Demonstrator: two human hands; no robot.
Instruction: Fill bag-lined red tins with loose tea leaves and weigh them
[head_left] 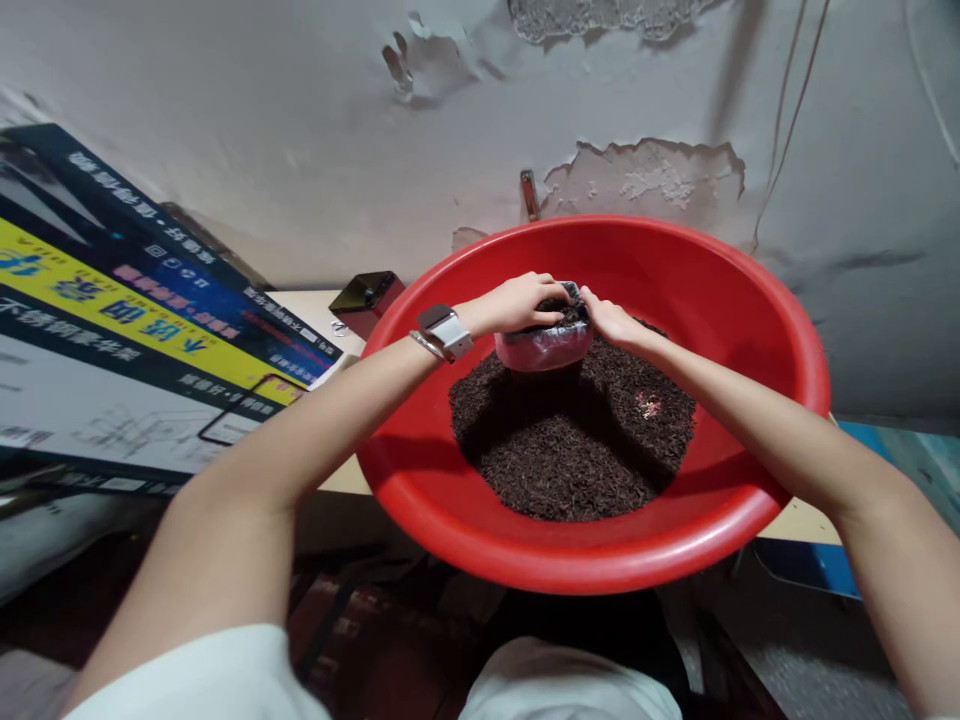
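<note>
A clear plastic box, filled to the top with dark, dry loose leaves like tea, is over the heap at the back of a big red basin. My left hand lies across the box's left rim, thumb and fingers apart on the leaves inside. My right hand grips the box's right side near the rim; its fingertips are partly hidden. More of the same dark leaves cover the basin floor. Whether the box rests on the heap or is slightly raised I cannot tell.
A pale table bears the basin. Left of it leans a large printed carton, with a small dark box behind. A small pinkish patch shows among the leaves at right. The peeling wall stands close behind.
</note>
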